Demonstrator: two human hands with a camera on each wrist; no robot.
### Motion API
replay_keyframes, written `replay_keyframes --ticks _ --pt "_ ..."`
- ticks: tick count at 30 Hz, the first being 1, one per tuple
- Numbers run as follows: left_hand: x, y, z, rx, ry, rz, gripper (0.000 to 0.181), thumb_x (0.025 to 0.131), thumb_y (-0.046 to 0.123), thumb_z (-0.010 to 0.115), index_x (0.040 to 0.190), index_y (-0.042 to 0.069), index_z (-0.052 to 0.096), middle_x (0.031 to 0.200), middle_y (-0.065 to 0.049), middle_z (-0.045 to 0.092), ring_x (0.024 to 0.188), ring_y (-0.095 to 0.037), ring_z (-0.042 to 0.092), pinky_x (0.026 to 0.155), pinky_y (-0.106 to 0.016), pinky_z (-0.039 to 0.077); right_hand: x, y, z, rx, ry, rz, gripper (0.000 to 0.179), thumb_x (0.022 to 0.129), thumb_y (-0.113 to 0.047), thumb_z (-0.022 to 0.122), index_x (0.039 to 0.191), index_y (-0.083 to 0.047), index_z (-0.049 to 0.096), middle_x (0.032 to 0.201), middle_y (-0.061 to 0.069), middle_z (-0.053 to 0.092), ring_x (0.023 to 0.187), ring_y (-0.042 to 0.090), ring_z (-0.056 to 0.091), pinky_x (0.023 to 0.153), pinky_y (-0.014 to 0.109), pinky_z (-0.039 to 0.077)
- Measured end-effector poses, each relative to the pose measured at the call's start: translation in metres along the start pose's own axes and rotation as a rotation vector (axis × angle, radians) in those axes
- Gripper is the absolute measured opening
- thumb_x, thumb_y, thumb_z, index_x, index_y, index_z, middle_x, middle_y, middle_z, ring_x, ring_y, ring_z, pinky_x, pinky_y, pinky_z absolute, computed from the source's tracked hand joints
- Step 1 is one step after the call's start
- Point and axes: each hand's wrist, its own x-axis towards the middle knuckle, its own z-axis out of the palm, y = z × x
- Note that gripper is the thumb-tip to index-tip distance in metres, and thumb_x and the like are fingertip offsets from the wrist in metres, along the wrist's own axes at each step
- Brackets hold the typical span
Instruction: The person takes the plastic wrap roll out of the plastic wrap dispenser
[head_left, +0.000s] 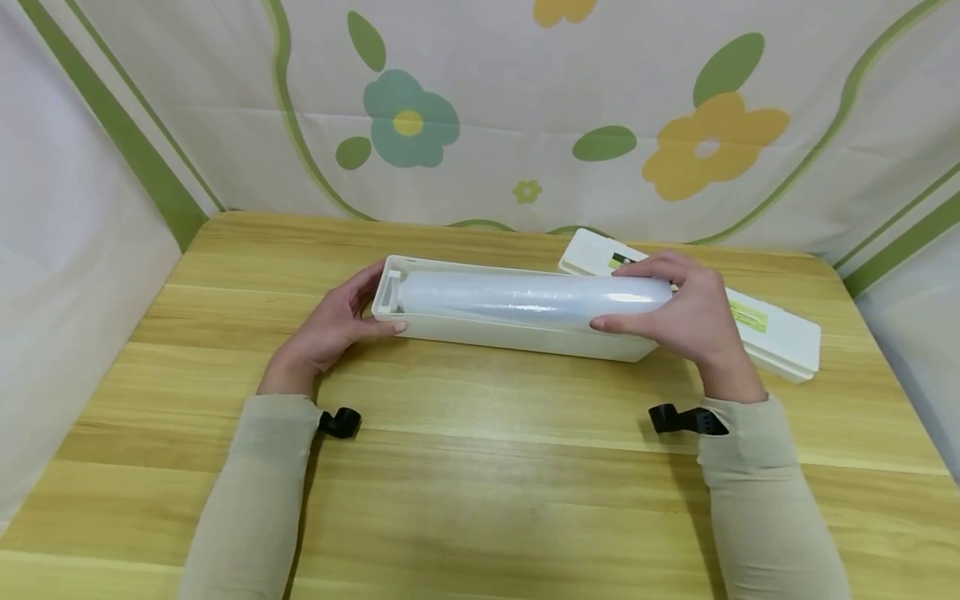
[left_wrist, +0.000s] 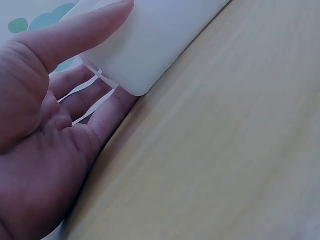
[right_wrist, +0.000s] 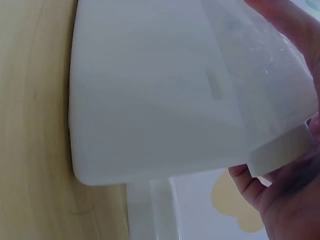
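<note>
A long white box [head_left: 517, 337] lies open side up on the table, with a roll of clear cling film [head_left: 525, 293] in it. My left hand [head_left: 330, 329] grips the box's left end, thumb on the front wall and fingers round the back. With my right hand [head_left: 693, 315] I hold the right end of the roll, thumb in front and fingers behind. That end of the roll sits above the box rim, while its left end is down between the walls. In the right wrist view a white end piece [right_wrist: 280, 152] sticks out of the roll beside my palm [right_wrist: 295, 205].
Behind the right hand a white lid [head_left: 783, 337] with green labels lies slantwise on the wooden table [head_left: 480, 500], partly hidden by that hand. A flowered cloth [head_left: 495, 108] hangs along the back edge. Black straps [head_left: 341, 422] show at both wrists.
</note>
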Motion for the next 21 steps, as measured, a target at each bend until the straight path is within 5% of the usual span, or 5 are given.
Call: replay_keyframes --ticks 7,21 --pt "-0.001 0.0 0.0 0.0 0.002 -0.003 0.099 0.089 -0.002 0.084 0.17 0.025 0.034 0.171 0.0 0.039 0.162 -0.017 0.027 0.131 -0.04 0.029 -0.002 -0.004 -0.002 -0.016 0.015 -0.008 0.059 0.052 -0.03 0.112 0.106 -0.025 0.087 0.11 -0.007 0.075 0.105 0.009 0.062 0.08 0.016 0.048" --pt "-0.001 -0.001 -0.002 -0.004 -0.007 -0.006 0.1 0.089 -0.001 0.085 0.17 0.027 0.034 0.17 0.0 0.039 0.16 -0.017 0.028 0.134 -0.048 0.021 -0.005 -0.018 -0.005 -0.026 0.083 -0.12 0.06 0.047 -0.023 0.112 0.101 -0.02 0.088 0.097 -0.02 0.07 0.098 0.005 0.062 0.08 0.016 0.045"
